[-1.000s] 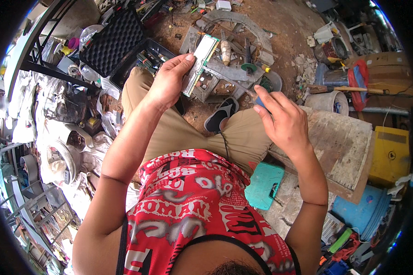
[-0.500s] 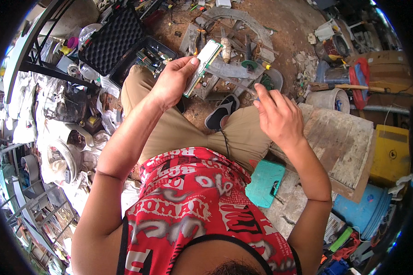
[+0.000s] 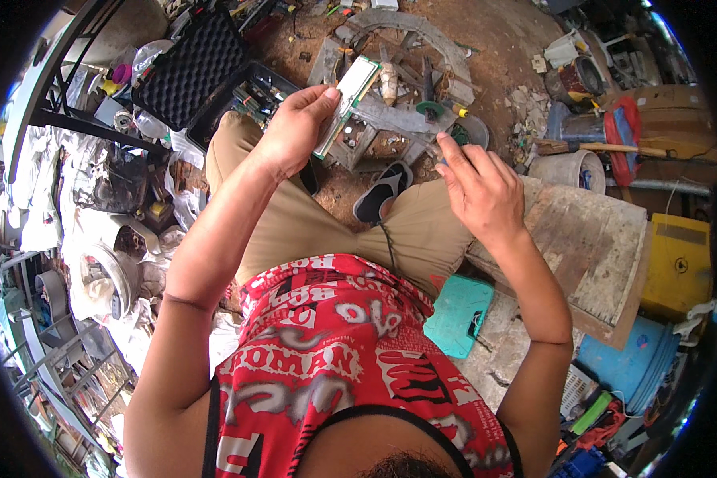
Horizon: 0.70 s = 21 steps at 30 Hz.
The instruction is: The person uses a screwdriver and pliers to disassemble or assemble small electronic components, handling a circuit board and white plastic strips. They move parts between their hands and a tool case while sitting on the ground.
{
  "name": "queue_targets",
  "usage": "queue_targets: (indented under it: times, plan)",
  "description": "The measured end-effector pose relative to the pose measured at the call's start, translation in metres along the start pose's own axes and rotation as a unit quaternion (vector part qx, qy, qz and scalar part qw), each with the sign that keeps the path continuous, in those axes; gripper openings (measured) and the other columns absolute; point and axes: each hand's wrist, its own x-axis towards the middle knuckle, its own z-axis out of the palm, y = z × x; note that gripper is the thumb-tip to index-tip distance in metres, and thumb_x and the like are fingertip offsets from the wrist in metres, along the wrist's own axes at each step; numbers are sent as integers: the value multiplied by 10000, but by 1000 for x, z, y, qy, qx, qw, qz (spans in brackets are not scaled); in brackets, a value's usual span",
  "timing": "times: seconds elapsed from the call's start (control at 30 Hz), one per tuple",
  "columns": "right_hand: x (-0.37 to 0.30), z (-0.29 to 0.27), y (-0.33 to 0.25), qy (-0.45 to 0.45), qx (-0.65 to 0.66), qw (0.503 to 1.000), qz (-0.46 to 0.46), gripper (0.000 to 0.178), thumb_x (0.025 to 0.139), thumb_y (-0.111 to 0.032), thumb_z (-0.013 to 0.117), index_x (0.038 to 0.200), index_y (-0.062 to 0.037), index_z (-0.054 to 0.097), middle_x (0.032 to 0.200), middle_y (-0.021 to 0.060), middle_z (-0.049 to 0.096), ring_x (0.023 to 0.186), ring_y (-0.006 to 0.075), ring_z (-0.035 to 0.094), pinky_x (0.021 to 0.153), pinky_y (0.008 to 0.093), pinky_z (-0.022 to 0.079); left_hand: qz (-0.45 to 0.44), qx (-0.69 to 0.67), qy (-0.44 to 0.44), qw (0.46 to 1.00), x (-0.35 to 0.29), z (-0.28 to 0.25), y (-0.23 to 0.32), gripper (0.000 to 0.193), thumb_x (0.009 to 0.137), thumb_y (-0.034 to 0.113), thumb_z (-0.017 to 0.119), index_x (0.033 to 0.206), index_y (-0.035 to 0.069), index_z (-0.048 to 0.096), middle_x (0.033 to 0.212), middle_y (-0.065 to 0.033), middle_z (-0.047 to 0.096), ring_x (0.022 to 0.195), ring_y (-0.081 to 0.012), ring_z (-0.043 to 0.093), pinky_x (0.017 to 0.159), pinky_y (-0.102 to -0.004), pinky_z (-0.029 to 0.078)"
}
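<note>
My left hand [image 3: 296,131] is closed on the edge of a long green circuit board [image 3: 358,80] with a white panel on its face, thumb on top. The board tilts up and away over the gap between my knees. To its right, my right hand [image 3: 486,183] is closed around a slim, screwdriver-like tool [image 3: 425,142]. Its thin grey shaft points left toward the board without touching it, and a bit of blue shows at the fingers. My fingers hide most of its handle.
An open black case [image 3: 251,99] with foam lining and small parts lies beyond my left knee. Ahead are a metal frame [image 3: 446,40] and a tool with a green disc [image 3: 432,110]. A wooden board [image 3: 581,247] and teal case [image 3: 458,316] lie right; bags [image 3: 48,191] crowd the left.
The circuit board and my left hand have shifted slightly left and away from me. My right hand has moved a little, and less of the tool's shaft shows clearly.
</note>
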Motion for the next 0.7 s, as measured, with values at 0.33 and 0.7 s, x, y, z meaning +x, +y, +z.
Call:
queue_targets:
  times: [0.33,0.7]
  plan:
    - [-5,4,-2,-63,101,990,72,292,887,-209,602,1151,-85,606,802,113,604,663,308,609,604,396,493,-16,81,39,996,3,3,-14,289,1001,284,452,1059,42,597,812,22,598,661,-57,510,594,-215,418]
    - [-7,12,2,-43,167,980,95,304,866,-230,613,1143,-104,618,786,105,609,652,307,611,569,405,491,-20,72,27,997,6,3,-10,345,1006,257,447,1132,-29,591,924,-12,621,792,-59,513,737,-217,429]
